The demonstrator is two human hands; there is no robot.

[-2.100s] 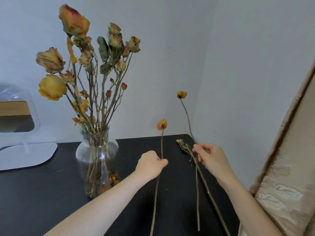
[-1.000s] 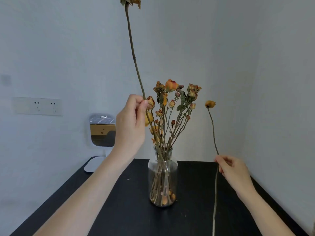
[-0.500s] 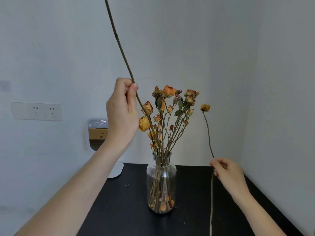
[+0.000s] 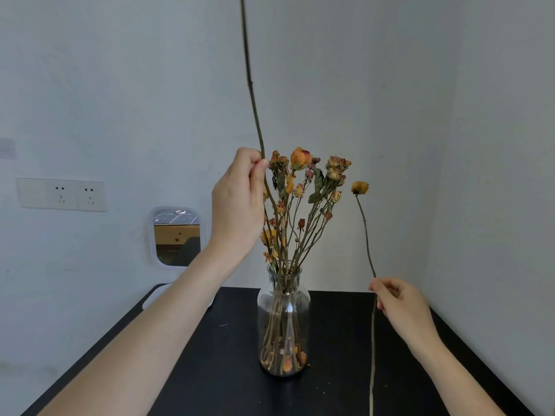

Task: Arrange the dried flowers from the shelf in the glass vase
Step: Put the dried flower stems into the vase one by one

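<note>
Mid-insert: left hand (image 4: 237,205) pinches a long stem (image 4: 250,82) over the glass vase (image 4: 283,322), tip probably inside; needs lowering straight. Right hand (image 4: 402,304) pinches the spare flower (image 4: 359,187).

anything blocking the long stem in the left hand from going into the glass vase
Yes: the bunch of dried orange flowers already fills the narrow neck of the clear glass vase. The long bare brown stem, pinched in the left hand, must thread down between them.
</note>
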